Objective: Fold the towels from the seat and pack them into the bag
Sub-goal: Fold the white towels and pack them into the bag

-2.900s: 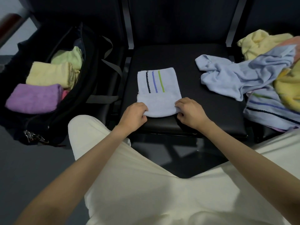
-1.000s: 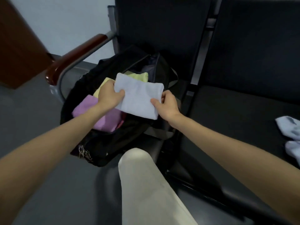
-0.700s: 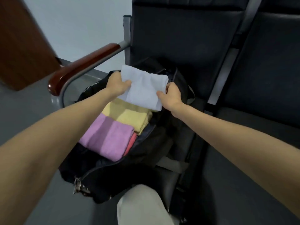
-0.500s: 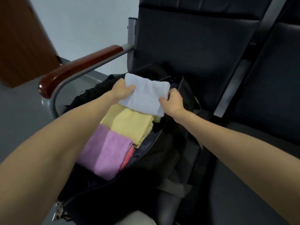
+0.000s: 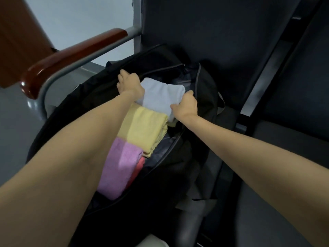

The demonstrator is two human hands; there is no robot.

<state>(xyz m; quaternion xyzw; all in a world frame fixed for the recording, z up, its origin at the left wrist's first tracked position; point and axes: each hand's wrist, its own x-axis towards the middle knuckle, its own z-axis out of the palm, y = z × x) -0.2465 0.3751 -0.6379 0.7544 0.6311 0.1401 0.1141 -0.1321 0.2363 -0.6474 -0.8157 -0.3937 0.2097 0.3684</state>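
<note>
My left hand (image 5: 130, 84) holds the left end of the folded pale blue towel (image 5: 161, 97), its fingers curled round that edge with the fingertips reaching on toward the far rim of the bag (image 5: 207, 90). My right hand (image 5: 186, 106) pinches the towel's near right corner, thumb on top and the other fingers tucked underneath where I cannot see them. Between the two hands the towel lies flat and folded, inside the open mouth of the black bag, at its far end. Its near edge rests over the folded yellow towel (image 5: 144, 129), which sits just behind it toward me, and a sliver of a paler yellow-green cloth shows under my right wrist. Nearer still, touching the yellow one, lies the folded purple towel (image 5: 119, 168), with a strip of a pink towel (image 5: 138, 168) wedged between it and the right wall of the bag. The bag's zip edge runs open along the right side of the stack. The bag stands on the dark seat (image 5: 277, 150) at the left end of the row, against the backrest (image 5: 213, 32). To its left runs the metal arm with its brown wooden armrest (image 5: 71, 57), and beyond that are a pale wall and a brown door (image 5: 17, 38).
</note>
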